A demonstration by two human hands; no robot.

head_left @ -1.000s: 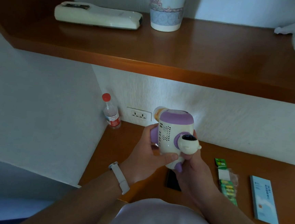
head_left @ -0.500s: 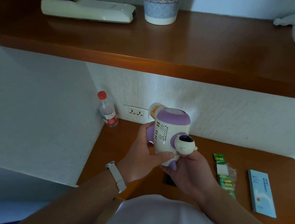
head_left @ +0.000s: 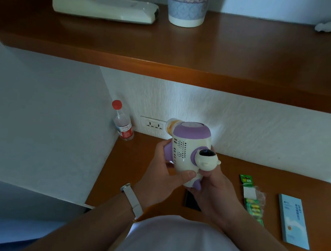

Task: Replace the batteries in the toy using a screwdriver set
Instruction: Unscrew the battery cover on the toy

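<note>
We have the toy [head_left: 188,153] up off the desk [head_left: 135,162] at the centre of the frame. Its long axis is close to upright, with the purple cap at the top and the purple foot at the bottom, leaning a little toward the upper left. The left hand [head_left: 162,177] wraps its left flank, thumb pressed across the lower front. The right hand [head_left: 215,191] cups it from below and to the right, fingers curled up at the small figure on its side. So both hands are closed on the toy, which sits between and above them. No battery door shows from here, so we judge that the next move is to turn the toy until that face comes round. The batteries [head_left: 252,201] and the blue box [head_left: 294,220], probably the screwdriver set, lie untouched at lower right, apart from each other and nearer the right hand. That hand looks the likelier to let go and reach, while the left one keeps the toy. A dark slab [head_left: 191,202] lies on the desk under the hands; we cannot tell what it is.
</note>
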